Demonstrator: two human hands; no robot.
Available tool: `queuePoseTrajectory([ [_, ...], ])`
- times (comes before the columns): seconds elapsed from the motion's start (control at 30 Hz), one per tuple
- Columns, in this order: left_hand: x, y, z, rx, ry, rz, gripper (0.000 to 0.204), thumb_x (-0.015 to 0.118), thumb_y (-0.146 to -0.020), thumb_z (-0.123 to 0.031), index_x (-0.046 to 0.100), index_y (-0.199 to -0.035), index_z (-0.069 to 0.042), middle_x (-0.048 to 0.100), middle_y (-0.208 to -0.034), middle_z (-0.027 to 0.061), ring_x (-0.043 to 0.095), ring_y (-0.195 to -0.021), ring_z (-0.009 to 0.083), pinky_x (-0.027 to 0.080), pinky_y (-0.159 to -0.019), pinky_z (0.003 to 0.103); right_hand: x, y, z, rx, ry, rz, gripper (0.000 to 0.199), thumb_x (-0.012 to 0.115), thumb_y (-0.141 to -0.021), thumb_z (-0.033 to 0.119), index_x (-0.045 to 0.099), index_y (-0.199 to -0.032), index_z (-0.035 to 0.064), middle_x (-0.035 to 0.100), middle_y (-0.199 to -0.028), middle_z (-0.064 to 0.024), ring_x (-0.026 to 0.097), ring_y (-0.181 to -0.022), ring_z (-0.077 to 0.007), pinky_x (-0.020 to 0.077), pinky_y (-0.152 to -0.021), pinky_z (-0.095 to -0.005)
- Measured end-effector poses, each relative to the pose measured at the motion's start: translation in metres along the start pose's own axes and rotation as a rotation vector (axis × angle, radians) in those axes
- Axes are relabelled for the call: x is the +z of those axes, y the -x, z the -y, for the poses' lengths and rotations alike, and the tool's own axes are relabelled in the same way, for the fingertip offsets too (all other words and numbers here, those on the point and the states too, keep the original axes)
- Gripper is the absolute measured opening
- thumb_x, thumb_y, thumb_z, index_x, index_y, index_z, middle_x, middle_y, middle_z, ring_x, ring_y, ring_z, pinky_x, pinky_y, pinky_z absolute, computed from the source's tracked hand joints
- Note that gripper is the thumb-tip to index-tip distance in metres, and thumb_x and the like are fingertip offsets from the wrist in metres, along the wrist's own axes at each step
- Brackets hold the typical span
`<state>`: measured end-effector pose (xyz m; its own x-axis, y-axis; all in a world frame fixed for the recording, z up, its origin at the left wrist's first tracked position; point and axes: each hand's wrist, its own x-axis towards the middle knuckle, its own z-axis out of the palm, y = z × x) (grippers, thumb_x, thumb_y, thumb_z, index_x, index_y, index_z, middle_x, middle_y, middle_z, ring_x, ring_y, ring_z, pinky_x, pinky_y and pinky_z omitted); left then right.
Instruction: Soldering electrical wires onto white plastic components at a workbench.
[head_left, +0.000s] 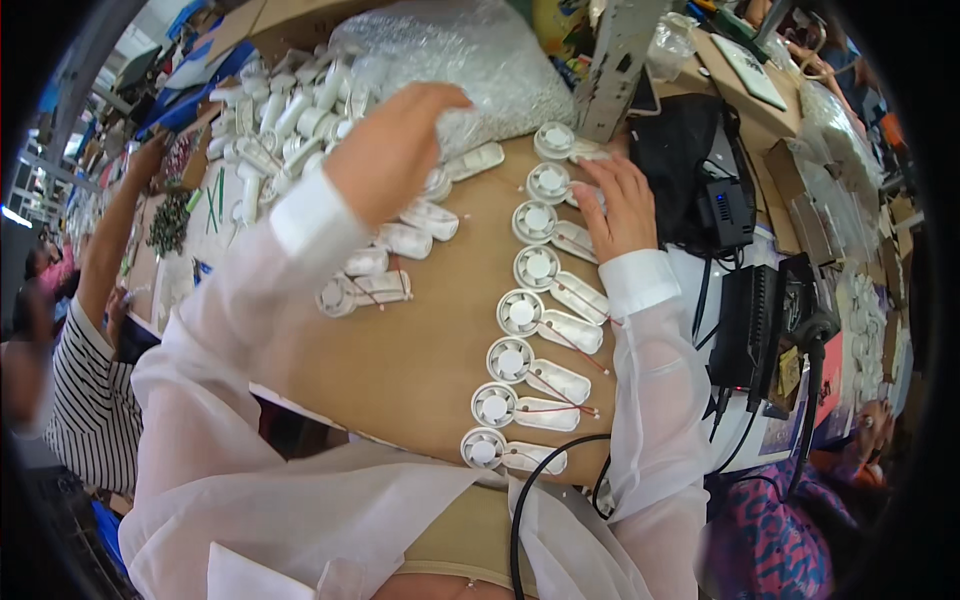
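Observation:
My left hand [400, 145] is above the far end of a left group of white handheld-fan half-shells, next to one fan half-shell [474, 161]. Its fingers are mostly hidden by the back of the hand. To the right, my right hand [624, 212] has its fingers stretched apart over the handles of the far units in a long column of white fan half-shells. Its fingertips are beside the round head of a fan half-shell [548, 183]. Thin red wires run over several handles, including the one on a nearer fan half-shell [558, 382].
A heap of white fan housings [290, 125] lies at the far left, beside a clear plastic bag [450, 60] of small white parts. A metal post [622, 65] stands behind. Black power units [745, 325] and cables are at right. Another person's arm [110, 235] is at left.

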<state>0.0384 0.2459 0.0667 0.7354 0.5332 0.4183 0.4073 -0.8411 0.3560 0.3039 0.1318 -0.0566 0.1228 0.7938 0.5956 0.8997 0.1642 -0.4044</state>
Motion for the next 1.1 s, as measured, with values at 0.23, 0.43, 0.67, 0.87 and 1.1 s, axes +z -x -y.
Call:
queuePoseTrajectory([
  [0.23,0.03,-0.13,0.168,0.348,-0.379,0.194,0.046,0.048,-0.09,-0.004,0.059,-0.134,-0.01,0.061,-0.136,0.0093,0.061,-0.115,0.0335,0.049,-0.098,0.04,0.007,-0.005,0.004,0.124,-0.262,-0.336,0.015,0.069,-0.091,0.015,0.072,-0.104,0.0077,0.061,-0.103,-0.01,0.058,-0.093,-0.0273,0.0484,-0.085,-0.0351],
  [0.43,0.037,-0.212,0.214,0.207,-0.284,0.103,0.043,0.045,-0.097,-0.02,0.058,-0.134,-0.003,0.066,-0.121,0.0166,0.063,-0.105,0.0354,0.051,-0.09,0.044,0.002,-0.007,0.031,0.168,-0.204,-0.491,0.008,0.065,-0.093,0.012,0.069,-0.089,0.0053,0.062,-0.082,-0.0075,0.057,-0.072,-0.0257,0.0488,-0.066,-0.0339],
  [0.67,0.105,-0.173,0.215,-0.016,-0.375,0.171,0.044,0.043,-0.101,-0.036,0.06,-0.128,-0.005,0.068,-0.114,0.0184,0.067,-0.095,0.0349,0.052,-0.081,0.045,-0.009,-0.005,0.017,0.232,-0.136,-0.515,0.016,0.064,-0.096,0.016,0.067,-0.084,0.0051,0.061,-0.077,-0.0068,0.056,-0.066,-0.026,0.0468,-0.059,-0.0356],
  [0.87,0.125,-0.174,0.229,-0.183,-0.474,0.229,0.047,0.041,-0.104,-0.044,0.06,-0.125,-0.007,0.068,-0.109,0.0193,0.069,-0.089,0.0346,0.053,-0.076,0.045,-0.007,-0.003,0.019,0.244,-0.108,-0.519,0.015,0.065,-0.095,0.012,0.067,-0.082,0.0042,0.063,-0.074,-0.0049,0.055,-0.059,-0.0239,0.0447,-0.055,-0.0339],
  [1.1,0.102,-0.156,0.209,-0.09,-0.546,0.24,0.045,0.042,-0.103,-0.043,0.06,-0.124,-0.007,0.069,-0.107,0.0186,0.069,-0.087,0.0346,0.053,-0.075,0.045,-0.007,-0.004,0.02,0.192,-0.134,-0.591,0.018,0.064,-0.096,0.018,0.066,-0.081,0.0089,0.059,-0.068,-0.0043,0.054,-0.055,-0.0252,0.0438,-0.051,-0.0359],
])
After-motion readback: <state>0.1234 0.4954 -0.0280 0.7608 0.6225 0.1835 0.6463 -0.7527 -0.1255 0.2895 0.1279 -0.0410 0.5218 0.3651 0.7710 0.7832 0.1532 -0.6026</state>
